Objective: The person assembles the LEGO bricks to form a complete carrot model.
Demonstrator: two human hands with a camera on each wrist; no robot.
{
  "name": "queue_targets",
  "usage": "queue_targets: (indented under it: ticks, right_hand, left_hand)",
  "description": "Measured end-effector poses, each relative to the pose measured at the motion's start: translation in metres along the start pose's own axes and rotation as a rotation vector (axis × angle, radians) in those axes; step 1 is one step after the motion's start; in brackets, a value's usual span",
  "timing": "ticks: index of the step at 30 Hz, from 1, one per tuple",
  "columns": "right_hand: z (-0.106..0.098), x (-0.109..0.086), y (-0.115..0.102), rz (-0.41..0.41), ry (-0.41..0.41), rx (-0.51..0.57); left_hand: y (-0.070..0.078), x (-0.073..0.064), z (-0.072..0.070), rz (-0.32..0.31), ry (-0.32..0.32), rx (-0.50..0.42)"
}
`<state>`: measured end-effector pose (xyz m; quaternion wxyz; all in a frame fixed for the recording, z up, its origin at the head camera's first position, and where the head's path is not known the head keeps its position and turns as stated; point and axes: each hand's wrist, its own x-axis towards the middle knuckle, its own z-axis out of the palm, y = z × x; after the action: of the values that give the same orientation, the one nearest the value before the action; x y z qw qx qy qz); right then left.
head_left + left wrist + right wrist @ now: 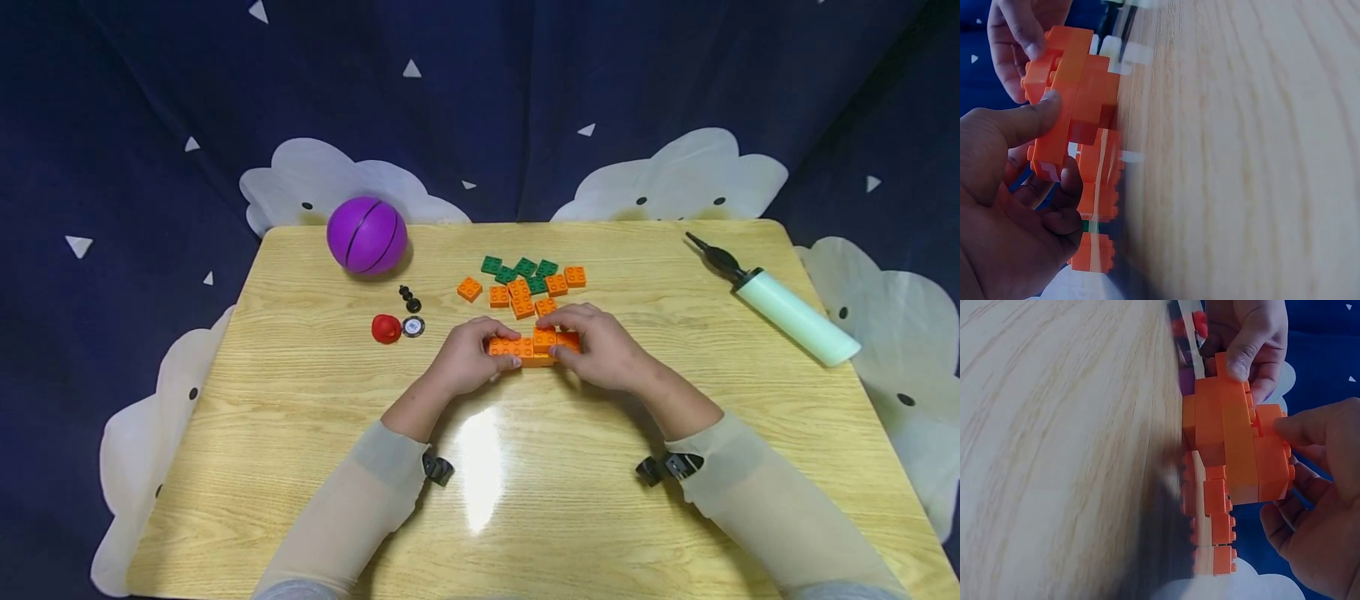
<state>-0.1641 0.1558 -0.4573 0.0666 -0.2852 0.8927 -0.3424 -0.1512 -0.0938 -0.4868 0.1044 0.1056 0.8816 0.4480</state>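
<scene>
An orange toy-brick build (pixel 512 347) stands on the wooden table in front of the person, several bricks joined in layers, narrower at the bottom than higher up. The left hand (pixel 465 358) grips its left end, thumb (pixel 1035 115) on the near side and fingers on the far side. On the upper right part, the right hand (pixel 611 350) pinches an orange brick (pixel 1270 465) between thumb and fingers. That brick sits on top of the build; whether it is fully pressed down I cannot tell. The right fingers partly hide the right end.
Behind the build lie loose orange bricks (pixel 521 298) and green bricks (pixel 525 267). To the left are a purple ball (pixel 367 236), a black chess piece (pixel 409 299), a small red hat (pixel 386 328) and a round chip (pixel 413 327). A hand pump (pixel 795 317) lies at the right.
</scene>
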Motion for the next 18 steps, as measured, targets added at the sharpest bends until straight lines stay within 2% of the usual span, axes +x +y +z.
queue_targets:
  ticks: [18]
  right_hand:
    - [0.0019, -0.0012, -0.0015, -0.036, 0.012, -0.017]
  left_hand:
    - [0.0012, 0.0, -0.0001, 0.01, -0.002, 0.006]
